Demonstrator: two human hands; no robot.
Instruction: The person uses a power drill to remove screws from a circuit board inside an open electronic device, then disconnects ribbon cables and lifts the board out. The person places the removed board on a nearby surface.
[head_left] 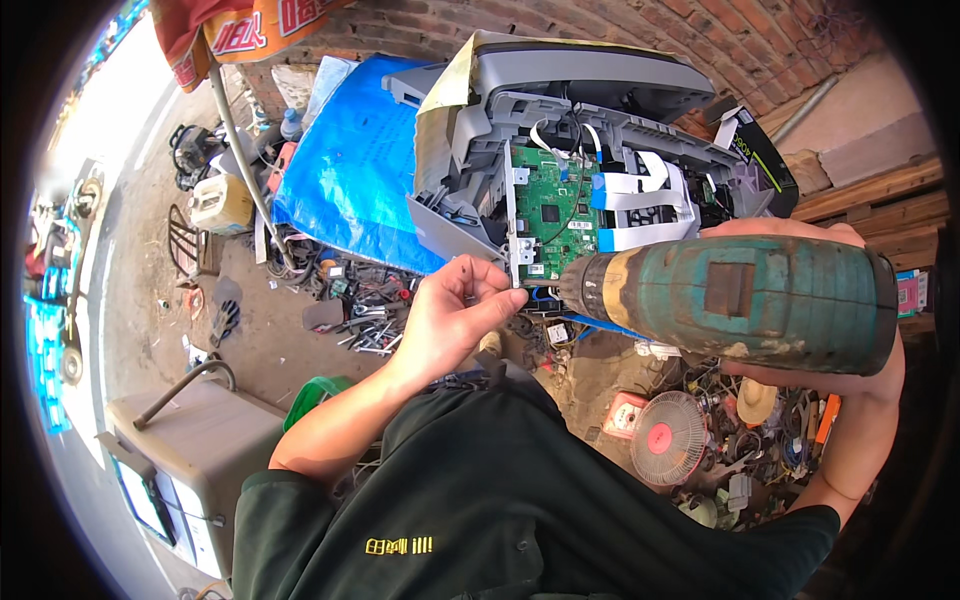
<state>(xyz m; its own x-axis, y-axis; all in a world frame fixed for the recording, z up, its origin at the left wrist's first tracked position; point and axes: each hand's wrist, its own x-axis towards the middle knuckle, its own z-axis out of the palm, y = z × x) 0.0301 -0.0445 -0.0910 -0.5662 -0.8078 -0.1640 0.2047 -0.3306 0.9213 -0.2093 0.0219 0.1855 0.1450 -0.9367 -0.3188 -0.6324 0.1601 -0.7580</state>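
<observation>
A worn green power drill [780, 320] lies sideways across the view in my right hand [840, 383], which is closed around it and mostly hidden behind its body. Its chuck [582, 285] points left, toward my left hand [450, 315]. Thumb and forefinger of that hand are pinched together beside the lower corner of a metal plate; what lies between them is too small to tell. The plate carries a green circuit board [550, 210] with white ribbon cables [650, 190] at its right. Around the board is an opened grey printer-like machine [590, 75].
Blue sheeting [350, 160] spreads left of the machine. Tools and scrap metal [370, 315] litter the ground. A fan [668, 438] lies among parts at lower right. A beige case [195, 420] stands at left, a yellowish jug [222, 203] farther off. A brick wall [740, 50] runs behind.
</observation>
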